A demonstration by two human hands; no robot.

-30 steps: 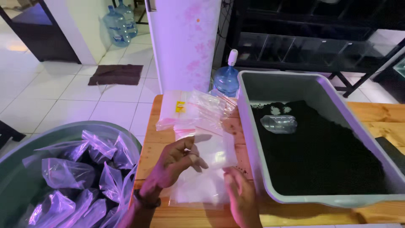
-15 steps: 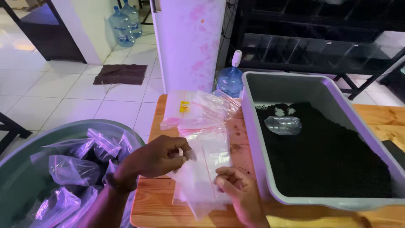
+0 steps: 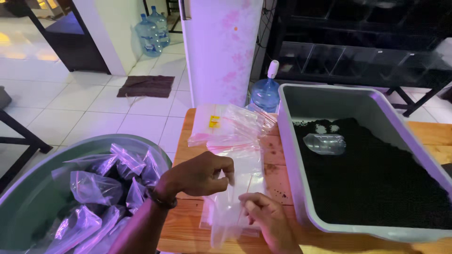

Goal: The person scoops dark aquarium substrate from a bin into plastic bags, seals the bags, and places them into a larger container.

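While both hands pinch one clear plastic bag above the wooden desk, left hand grip closed on its top edge, right hand grip closed lower, grey tray of dark soil alongside.

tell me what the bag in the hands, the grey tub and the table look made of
Zip bag: thin clear plastic film, glossy, crinkled and see-through. Grey tub: likely moulded plastic, smooth matte walls with a rounded rim. Table: wood, judging by its orange-brown grain and plank seams, perhaps varnished.
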